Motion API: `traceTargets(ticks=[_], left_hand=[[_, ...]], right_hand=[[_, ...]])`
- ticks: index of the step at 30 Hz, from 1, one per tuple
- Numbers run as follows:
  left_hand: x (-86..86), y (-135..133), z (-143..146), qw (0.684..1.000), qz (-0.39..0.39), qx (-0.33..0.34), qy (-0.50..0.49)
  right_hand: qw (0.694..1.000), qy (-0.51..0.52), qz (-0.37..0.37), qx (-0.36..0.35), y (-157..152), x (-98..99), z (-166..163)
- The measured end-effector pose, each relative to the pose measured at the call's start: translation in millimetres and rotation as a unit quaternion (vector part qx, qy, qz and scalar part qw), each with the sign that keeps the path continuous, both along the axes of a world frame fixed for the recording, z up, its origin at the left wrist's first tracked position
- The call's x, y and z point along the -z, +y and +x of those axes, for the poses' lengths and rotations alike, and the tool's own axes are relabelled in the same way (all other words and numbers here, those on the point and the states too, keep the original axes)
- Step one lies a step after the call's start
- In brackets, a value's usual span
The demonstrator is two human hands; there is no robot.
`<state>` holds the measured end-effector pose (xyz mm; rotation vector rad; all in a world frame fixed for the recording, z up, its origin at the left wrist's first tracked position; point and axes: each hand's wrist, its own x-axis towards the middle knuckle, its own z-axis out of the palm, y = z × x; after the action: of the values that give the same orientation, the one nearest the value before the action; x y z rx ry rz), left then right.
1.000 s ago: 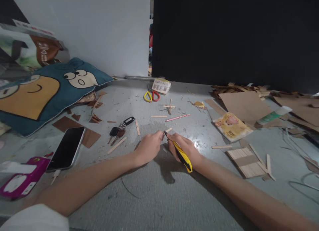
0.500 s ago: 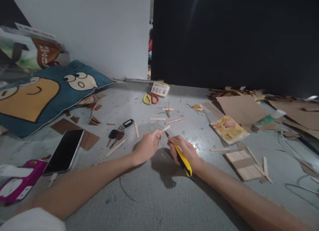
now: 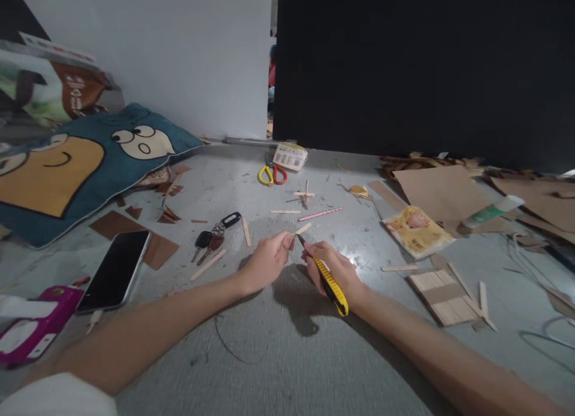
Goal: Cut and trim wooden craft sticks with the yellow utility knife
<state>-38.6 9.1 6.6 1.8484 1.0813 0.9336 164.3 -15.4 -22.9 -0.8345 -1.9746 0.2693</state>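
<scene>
Near the middle of the table, my left hand [image 3: 268, 257] is closed on a short wooden craft stick [image 3: 303, 228], whose pale end sticks out past the fingertips. My right hand [image 3: 333, 271] grips a yellow and black utility knife [image 3: 330, 283], its dark blade end beside the stick close to my left fingertips. Whether the blade touches the wood I cannot tell. Beyond my hands lie a pink striped pencil [image 3: 320, 214], a loose craft stick [image 3: 285, 212] and a small cross of joined sticks [image 3: 305, 194].
Left of my hands are keys [image 3: 214, 237], a phone [image 3: 115, 271], a magenta glue gun-like object [image 3: 40, 326] and a blue cushion [image 3: 108, 164]. Scissors [image 3: 272, 175] lie toward the back. On the right are a bundle of craft sticks [image 3: 442, 296], a yellow packet [image 3: 417, 230] and cardboard [image 3: 442, 191].
The view has shifted very slightly. Both hands keep their hold, and the knife and stick stay close together with only a tiny movement.
</scene>
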Motion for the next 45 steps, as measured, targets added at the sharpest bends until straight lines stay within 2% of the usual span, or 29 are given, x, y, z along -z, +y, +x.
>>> traceTargets(ticks=[9,18,31,39,45], left_hand=[[-0.8,-1.1,-0.5,1.0,0.011,0.009,0.008],[-0.3,-1.5,0.6,1.0,-0.002,0.006,-0.015],[-1.4,-1.4,0.1,1.0,0.0,0.021,-0.017],[2.9,-0.9,0.9,0.998,-0.039,0.011,-0.052],[-4.0,-3.9,1.8,0.993,-0.064,0.012,-0.1]], right_hand=[[0.999,0.002,0.043,0.007,-2.9,-6.4,-2.4],[1.0,0.01,0.021,0.013,-2.8,-5.9,-1.0],[0.999,0.004,0.039,0.002,-1.5,-5.5,-1.7],[0.999,0.002,0.037,-0.028,-1.5,-10.0,0.2],[0.999,0.009,0.043,-0.023,-0.2,-4.8,0.2]])
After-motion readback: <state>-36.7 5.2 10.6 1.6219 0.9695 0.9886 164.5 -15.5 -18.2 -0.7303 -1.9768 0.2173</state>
